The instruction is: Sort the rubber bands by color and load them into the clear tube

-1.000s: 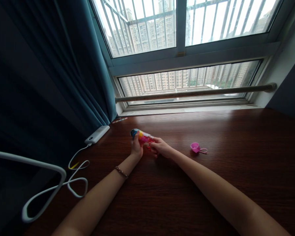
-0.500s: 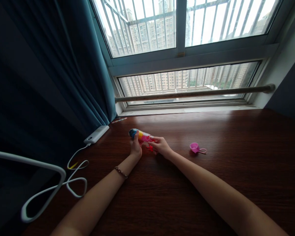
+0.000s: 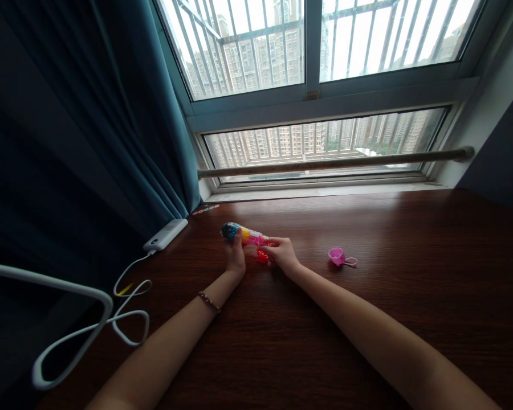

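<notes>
A clear bottle [image 3: 252, 237] lies tilted in my left hand [image 3: 236, 256], which is wrapped round its wider end. Inside it are bands of small coloured pieces: dark blue, yellow, pink and red. My right hand [image 3: 283, 254] has its fingers pinched at the narrow end; what sits between the fingertips is hidden. Small red pieces [image 3: 261, 255] form a little heap on the table just below that end. To the right of my right hand rests a pink cap [image 3: 336, 257] with a loop attached.
The dark wooden table [image 3: 367, 319] runs up to a barred window with a rail [image 3: 333, 164] across it. At the left, a white power strip or box [image 3: 166, 234] lies by the blue curtain [image 3: 154, 142], its white cable [image 3: 81, 290] looping over the table's left side.
The red pieces under the bottle's narrow end show as a fuller heap. Both hands keep nearly the same hold; the whole view has shifted slightly.
</notes>
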A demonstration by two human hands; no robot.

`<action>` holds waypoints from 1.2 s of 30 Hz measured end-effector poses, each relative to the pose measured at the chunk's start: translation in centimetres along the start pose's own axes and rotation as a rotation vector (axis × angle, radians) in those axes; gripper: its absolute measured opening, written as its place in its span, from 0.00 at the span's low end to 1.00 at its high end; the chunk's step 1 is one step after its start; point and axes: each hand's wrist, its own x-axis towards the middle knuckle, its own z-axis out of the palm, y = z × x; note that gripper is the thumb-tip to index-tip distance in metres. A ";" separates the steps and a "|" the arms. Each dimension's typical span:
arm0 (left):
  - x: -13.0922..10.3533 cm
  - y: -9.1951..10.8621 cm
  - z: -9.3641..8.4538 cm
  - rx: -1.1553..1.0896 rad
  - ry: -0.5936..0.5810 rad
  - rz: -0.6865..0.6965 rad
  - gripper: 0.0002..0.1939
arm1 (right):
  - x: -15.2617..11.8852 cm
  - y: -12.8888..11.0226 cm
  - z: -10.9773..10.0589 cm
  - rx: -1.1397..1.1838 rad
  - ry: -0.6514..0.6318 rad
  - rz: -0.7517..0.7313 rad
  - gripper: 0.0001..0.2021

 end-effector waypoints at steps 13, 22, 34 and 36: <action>0.4 -0.2 -0.1 -0.080 0.016 0.000 0.14 | -0.4 0.0 0.1 -0.079 -0.019 -0.031 0.13; 1.2 -0.6 -0.6 -0.107 0.118 -0.068 0.17 | -0.2 0.7 -0.1 -0.166 -0.027 -0.085 0.09; 1.3 -0.5 -0.7 -0.083 0.044 -0.096 0.24 | -0.4 0.2 -0.3 -0.189 -0.086 -0.130 0.16; 1.3 -0.5 -0.7 -0.098 0.007 -0.081 0.23 | -0.6 -0.2 -0.2 -0.177 -0.153 -0.126 0.21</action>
